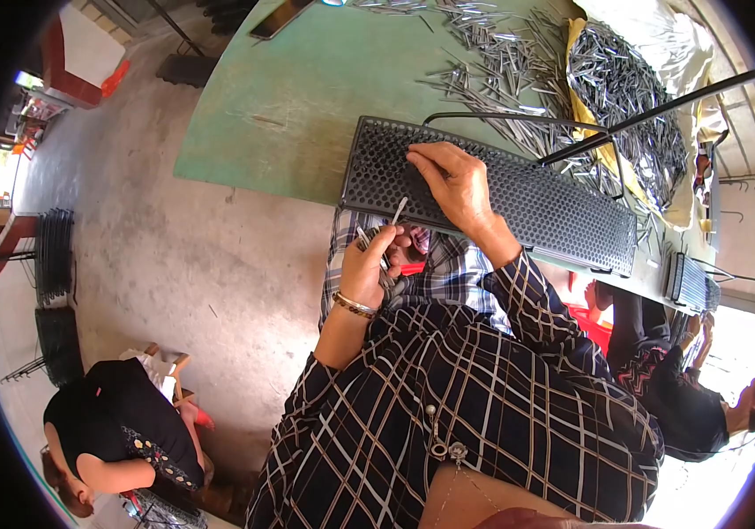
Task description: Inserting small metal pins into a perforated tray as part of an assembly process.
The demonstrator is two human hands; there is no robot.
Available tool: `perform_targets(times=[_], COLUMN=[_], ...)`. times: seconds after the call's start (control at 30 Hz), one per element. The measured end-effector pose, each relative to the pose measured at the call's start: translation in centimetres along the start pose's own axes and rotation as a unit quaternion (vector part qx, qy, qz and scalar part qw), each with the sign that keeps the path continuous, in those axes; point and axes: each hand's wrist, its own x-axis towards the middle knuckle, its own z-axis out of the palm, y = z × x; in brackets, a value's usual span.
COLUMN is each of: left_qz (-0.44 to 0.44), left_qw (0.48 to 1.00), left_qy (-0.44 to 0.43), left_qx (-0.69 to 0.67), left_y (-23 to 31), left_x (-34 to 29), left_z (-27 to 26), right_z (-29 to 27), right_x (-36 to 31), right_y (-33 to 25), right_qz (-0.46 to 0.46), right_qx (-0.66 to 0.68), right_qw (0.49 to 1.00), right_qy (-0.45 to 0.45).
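Note:
A long black perforated metal panel (554, 212) lies along the near edge of the green table, partly over my lap. My left hand (367, 269) is closed around several thin grey metal strips just off the panel's near left edge. One pale strip (400, 210) sticks up from its fingers towards the panel. Over the panel's left part, my right hand (461, 187) is bent in a pinch, its thumb and forefinger tips close to the holes. Whatever those fingertips hold, if anything, is too small to make out.
Loose metal strips (505, 66) are strewn over the green table (254, 145), beside an open sack (579, 66) heaped with more. A black rod frame (660, 115) rises at the panel's right. One person (122, 423) bends at lower left; another (686, 397) sits at right.

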Motion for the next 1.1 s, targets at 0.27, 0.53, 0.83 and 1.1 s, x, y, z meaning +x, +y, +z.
perform_targets(times=[0.27,0.53,0.83,1.1], left_qz=[-0.001,0.005,0.017,0.012], left_qw=[1.0,1.0,0.998,0.997], left_qy=[-0.004,-0.025,-0.042,-0.071], left_qx=[0.0,-0.004,-0.035,0.007], left_y=[0.1,0.4,0.4,0.8], left_x=[-0.2,-0.6,-0.4,0.2], left_z=[0.3,0.7,0.5,1.3], right_z=[0.4,1.1,-0.5,-1.6], right_x=[-0.6,-0.7,-0.9,-1.7], right_y=[0.3,0.3,-1.8,-0.8], right_qz=[-0.01,-0.058,0.08,0.185], right_qx=[-0.003,-0.063,0.009,0.129], right_qw=[1.0,0.996,0.995,0.974], right_qy=[-0.011,0.028,-0.053,0.005])
